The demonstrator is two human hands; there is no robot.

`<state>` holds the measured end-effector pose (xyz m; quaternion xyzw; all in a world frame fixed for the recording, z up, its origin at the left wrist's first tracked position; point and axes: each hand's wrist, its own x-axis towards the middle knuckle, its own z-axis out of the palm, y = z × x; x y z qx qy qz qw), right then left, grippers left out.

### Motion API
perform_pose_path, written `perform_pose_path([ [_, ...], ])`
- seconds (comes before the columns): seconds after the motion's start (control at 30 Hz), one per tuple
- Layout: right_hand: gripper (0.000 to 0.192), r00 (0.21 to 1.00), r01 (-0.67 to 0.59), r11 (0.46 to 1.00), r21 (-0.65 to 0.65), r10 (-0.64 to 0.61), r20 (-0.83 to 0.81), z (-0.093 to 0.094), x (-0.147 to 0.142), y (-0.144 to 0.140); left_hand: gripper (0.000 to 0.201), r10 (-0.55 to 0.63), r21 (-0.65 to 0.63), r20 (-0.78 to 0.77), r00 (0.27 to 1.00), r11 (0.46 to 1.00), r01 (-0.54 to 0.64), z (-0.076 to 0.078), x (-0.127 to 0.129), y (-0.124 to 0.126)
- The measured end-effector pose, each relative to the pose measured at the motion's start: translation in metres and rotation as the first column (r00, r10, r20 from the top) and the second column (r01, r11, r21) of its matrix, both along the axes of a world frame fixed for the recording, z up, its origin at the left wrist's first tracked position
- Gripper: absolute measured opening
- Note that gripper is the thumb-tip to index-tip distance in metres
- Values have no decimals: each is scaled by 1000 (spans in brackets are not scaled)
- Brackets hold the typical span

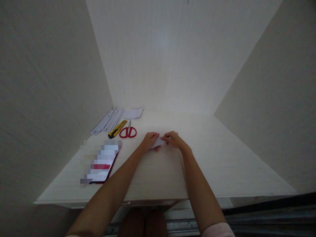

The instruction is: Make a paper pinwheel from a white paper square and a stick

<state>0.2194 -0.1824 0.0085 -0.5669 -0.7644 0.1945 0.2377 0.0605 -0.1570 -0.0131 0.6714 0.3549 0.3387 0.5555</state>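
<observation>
Left hand (149,141): nearly closed, thumb lying along the upper face of a white paper piece (158,142), fingertips showing beneath its lower edge; paper held between.

Right hand (173,139): narrow, thumb and forefinger drawn together at the paper's right end, remaining fingers curled; whether the tips pinch or merely touch cannot be told.

White paper piece: small, flat-faced, matte, apparently folded; located between the two hands, over the middle of the tabletop (222,154), its outline partly covered by fingers.

Tabletop: whitish, faint streaked grain, straight front edge; enclosed by pale wall panels (158,65) at back and both sides.

Scissors (127,132): red looped handles, short grey metal blades pointing toward the back; left of the hands.

Utility knife (118,129): yellow and black casing, slim, laid at a slant just beside the scissors.

Paper strips (108,121): white, long, folded, overlapping in a row at the back left.

Folded sheet (132,114): white, flat, roughly rectangular, just right of the strips.

Phone (106,166): flat, dark-edged, screen lit, partly pixelated; near the front left.

Arms: both bare along the forearm, reaching forward from the front edge and converging; left wrist angled inward, right wrist bent toward the paper; pale sleeve (218,230) at the right elbow.
</observation>
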Motion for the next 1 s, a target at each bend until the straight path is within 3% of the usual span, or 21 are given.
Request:
perform_pose_path([
  [0.13, 38, 999, 27, 999, 17, -27, -19, 3, 5, -2, 28, 117, 8, -27, 993, 993, -117, -3, 0, 1],
  [0.37, 39, 998, 28, 998, 51, -25, -49, 2, 7, -2, 32, 285, 210, -54, 957, 940, -268, -5, 0, 3],
  [0.43, 39, 995, 89, 994, 66, -85, -59, -2, 16, -1, 32, 339, 205, -12, 941, 921, -330, -6, -2, 5],
  [0.5, 40, 968, 240, 967, 89, -230, -104, -7, 26, 2, 31, 401, 187, 32, 915, 897, -400, -6, -5, 7],
  [0.6, 43, 878, 414, 896, 163, -346, -332, -12, 31, 9, 30, 456, 200, 33, 890, 869, -452, -7, -5, 9],
  [0.67, 43, 860, 347, 920, 183, -235, -453, -16, 21, 14, 29, 456, 214, 18, 890, 868, -449, -8, -3, 10],
  [0.77, 37, 844, 100, 993, 63, -51, -534, -24, -2, 22, 28, 402, 166, 46, 915, 900, -404, -11, -1, 12],
  [1.0, 28, 663, 33, 992, -120, -112, -740, -36, -15, 24, 28, 291, 10, 167, 942, 955, -297, -3, -3, 8],
])
